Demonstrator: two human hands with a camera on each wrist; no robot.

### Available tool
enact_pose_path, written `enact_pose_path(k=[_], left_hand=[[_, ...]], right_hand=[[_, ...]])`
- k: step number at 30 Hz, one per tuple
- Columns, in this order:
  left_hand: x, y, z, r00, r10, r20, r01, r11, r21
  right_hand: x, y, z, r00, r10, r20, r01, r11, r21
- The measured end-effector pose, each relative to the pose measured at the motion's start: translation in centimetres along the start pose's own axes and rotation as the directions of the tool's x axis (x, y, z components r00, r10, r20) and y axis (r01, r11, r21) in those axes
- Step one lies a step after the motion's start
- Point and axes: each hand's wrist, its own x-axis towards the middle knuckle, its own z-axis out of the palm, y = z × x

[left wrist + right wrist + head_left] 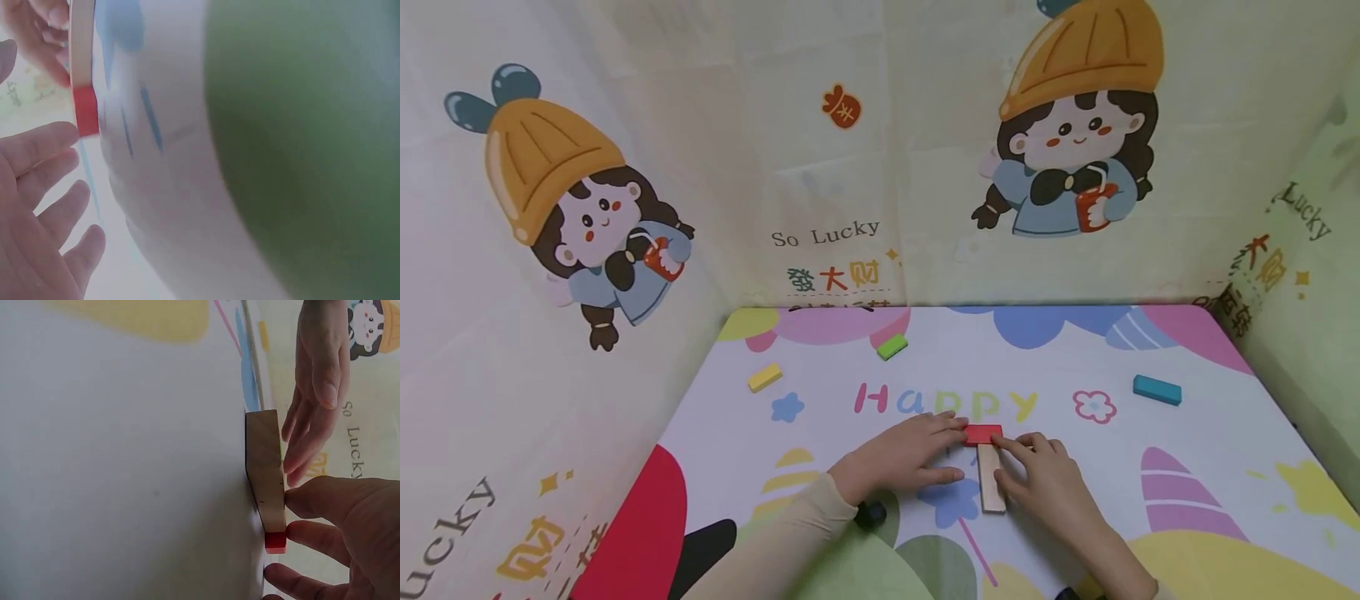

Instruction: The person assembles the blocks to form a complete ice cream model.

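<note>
A red block (983, 434) lies crosswise against the far end of a longer plain wooden block (991, 479), and together they form a T on the mat. Fingers of my left hand (917, 454) stretch out to the red block's left end; its thumb is apart from the blocks. My right hand (1048, 475) has its index fingertip at the red block's right end. Its thumb touches the wooden block's right side. In the right wrist view, the wooden block (265, 447) and red block (275, 542) appear edge-on beside the right fingertips.
A yellow block (765, 377) lies at the far left and a green block (892, 347) near the back. Toward the right is a teal block (1157, 390). Printed cloth walls (925, 167) enclose the mat on the back and sides.
</note>
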Motion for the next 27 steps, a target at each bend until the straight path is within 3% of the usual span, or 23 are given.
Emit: enact_pose_path(k=[8,14,21,27], left_hand=[[-1.4,-4.2,-1.7,0.994,-0.111,0.026,0.11,0.994,0.022],[-1.0,-8.2,-3.0,0.973,-0.231,-0.014,0.231,0.97,0.073],[0.5,-11.5,-3.6,0.91,-0.406,-0.085,0.413,0.907,0.079],[1.3,-12.6,-3.4,0.849,-0.509,-0.139,0.5,0.86,-0.1]], right_hand=[[-0.5,-0.3,0.3,0.998,-0.034,-0.06,0.032,0.999,-0.038],[-0.7,-0.3,0.2,0.998,-0.027,-0.062,0.024,0.999,-0.044],[-0.6,-0.3,0.2,0.997,-0.027,-0.069,0.025,0.999,-0.038],[-0.6,-0.3,0.2,0.996,-0.032,-0.079,0.029,0.999,-0.032]])
